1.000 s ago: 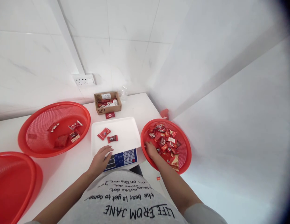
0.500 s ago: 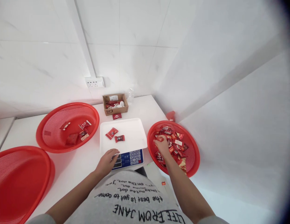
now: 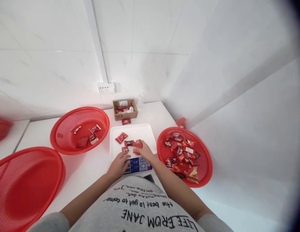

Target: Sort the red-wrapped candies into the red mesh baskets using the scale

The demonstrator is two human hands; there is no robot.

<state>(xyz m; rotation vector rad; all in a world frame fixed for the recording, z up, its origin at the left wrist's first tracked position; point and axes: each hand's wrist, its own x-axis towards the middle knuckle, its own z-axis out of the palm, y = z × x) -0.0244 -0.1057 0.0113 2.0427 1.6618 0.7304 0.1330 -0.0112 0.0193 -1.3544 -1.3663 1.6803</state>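
On the white weighing tray (image 3: 150,130) of a scale lie several red wrapped candies (image 3: 121,138). My right hand (image 3: 146,152) is over the tray's front right part, its fingers closed around a red wrapped candy (image 3: 138,143); another red piece shows beneath the fingertips. My left hand (image 3: 118,163) rests at the tray's front left edge, fingers apart and holding nothing, just below a small red candy (image 3: 125,149). The scale's blue keypad (image 3: 134,165) shows between the two hands.
At right stands a red basket (image 3: 209,161) full of mixed wrapped candies. To the left is a red basket (image 3: 54,137) with a few candies, and nearer me another red basket (image 3: 53,190). Behind the tray sit a cardboard box (image 3: 126,115) and a red packet (image 3: 126,121).
My right hand has moved left from the right basket to the tray, and more red candies are now on it. My left hand stays by the tray's front edge. The view has shifted slightly.
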